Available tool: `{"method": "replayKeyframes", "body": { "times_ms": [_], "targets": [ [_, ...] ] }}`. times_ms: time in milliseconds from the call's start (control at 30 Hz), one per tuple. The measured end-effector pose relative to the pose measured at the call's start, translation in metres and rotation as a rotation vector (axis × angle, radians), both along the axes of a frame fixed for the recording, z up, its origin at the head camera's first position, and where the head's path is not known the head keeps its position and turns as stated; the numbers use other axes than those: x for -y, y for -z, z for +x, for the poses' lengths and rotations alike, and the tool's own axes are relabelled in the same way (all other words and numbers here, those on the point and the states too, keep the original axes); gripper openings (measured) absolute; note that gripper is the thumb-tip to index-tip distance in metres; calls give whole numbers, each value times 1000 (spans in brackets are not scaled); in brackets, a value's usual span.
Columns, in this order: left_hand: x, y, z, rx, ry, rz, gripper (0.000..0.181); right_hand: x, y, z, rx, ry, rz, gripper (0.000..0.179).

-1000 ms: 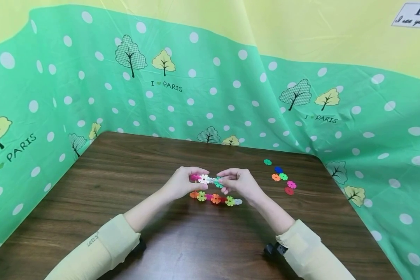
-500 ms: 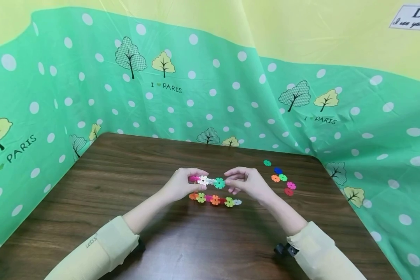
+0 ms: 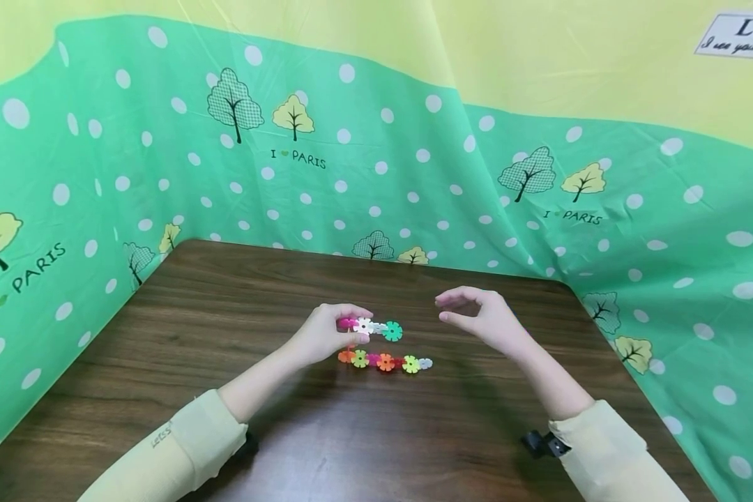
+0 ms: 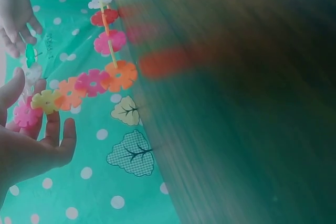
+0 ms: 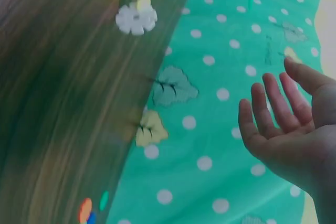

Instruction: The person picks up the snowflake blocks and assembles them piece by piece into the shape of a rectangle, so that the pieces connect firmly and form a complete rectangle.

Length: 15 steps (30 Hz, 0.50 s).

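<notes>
My left hand pinches a chain of flower-shaped plastic interlocking discs between thumb and fingers. A green disc forms the chain's right tip, beside white ones. In the left wrist view, the chain bends at an orange disc and continues through pink, red and white discs. That lower stretch shows in the head view as a row of discs nearer the body, ending in a pale disc. My right hand is off to the right above the table, fingers loosely bent and holding nothing.
A dark wood-grain table lies beneath, with green dotted cloth hanging behind and at both sides. Loose orange, green and blue discs appear in the right wrist view; the right hand and forearm cover them in the head view.
My right hand has let go of the green disc, now on the chain's tip, and moved right. My left hand keeps its hold, almost still.
</notes>
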State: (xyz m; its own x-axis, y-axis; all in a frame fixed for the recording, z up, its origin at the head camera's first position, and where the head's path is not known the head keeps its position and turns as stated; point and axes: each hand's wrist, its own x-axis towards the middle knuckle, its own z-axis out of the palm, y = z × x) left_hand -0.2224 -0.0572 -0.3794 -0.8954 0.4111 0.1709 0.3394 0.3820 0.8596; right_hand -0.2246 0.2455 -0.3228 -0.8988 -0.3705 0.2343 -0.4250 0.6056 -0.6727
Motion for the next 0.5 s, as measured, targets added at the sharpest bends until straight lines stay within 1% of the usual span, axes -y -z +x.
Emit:
{"method": "replayKeyframes", "body": {
  "times_ms": [133,233,300,433,500],
  "targets": [
    [0,1,0,10,10,15,40,-13,-7,2,-74,-11,51,32],
    [0,2,0,15,18,21,41,-24,-9,3,-128,4,92,35],
    [1,2,-1,10,20,19,41,-30,-9,3,-177,14,132,38],
    [2,3,0,-10,15,5,40,-44,-7,1,-249,33,208,41],
    [3,2,1,-22,10,-8,41,-52,-3,-1,-267,41,236,43]
  ]
}}
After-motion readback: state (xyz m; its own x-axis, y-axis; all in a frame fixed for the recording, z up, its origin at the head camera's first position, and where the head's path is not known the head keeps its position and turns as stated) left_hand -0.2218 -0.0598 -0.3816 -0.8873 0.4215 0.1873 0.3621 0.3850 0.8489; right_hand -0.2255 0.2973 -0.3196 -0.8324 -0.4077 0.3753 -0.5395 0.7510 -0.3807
